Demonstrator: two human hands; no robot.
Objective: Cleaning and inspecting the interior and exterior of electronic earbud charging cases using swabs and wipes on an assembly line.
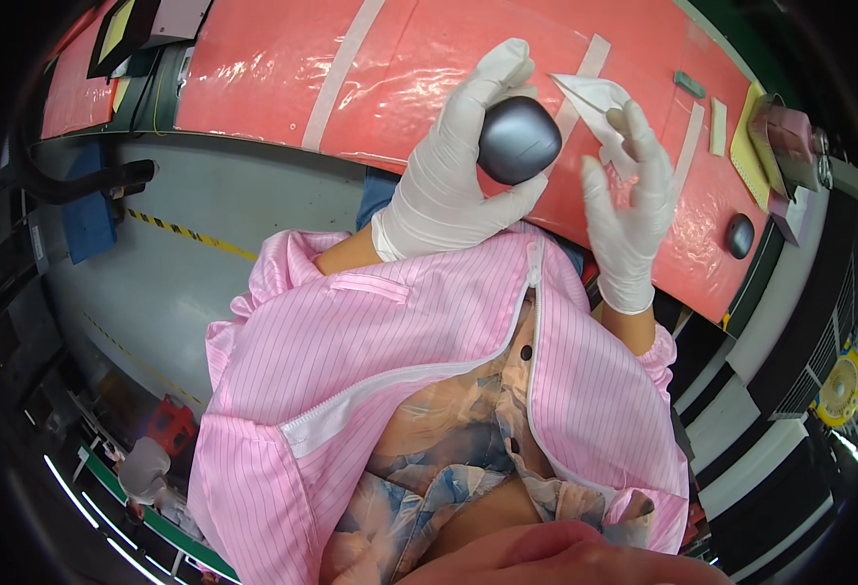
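Note:
My gloved left hand (453, 166) grips a glossy dark blue-grey rounded case (519, 140), pebble-shaped, with fingers behind it and the thumb below. It is raised over the front part of the red-covered table (429, 49). To its right is my gloved right hand (636, 200), palm toward the case, thumb and fingers apart. A white cloth (593, 95) shows beside and behind the right fingers; whether they touch it I cannot tell. Farther right on the table lies a similar dark rounded piece (738, 236).
At the table's right end are a yellow pad (749, 146), a pale strip (718, 127), a small green block (688, 84) and a pink device (790, 135). A black padded bar (87, 193) juts in at left. A yellow fan (839, 387) stands at far right.

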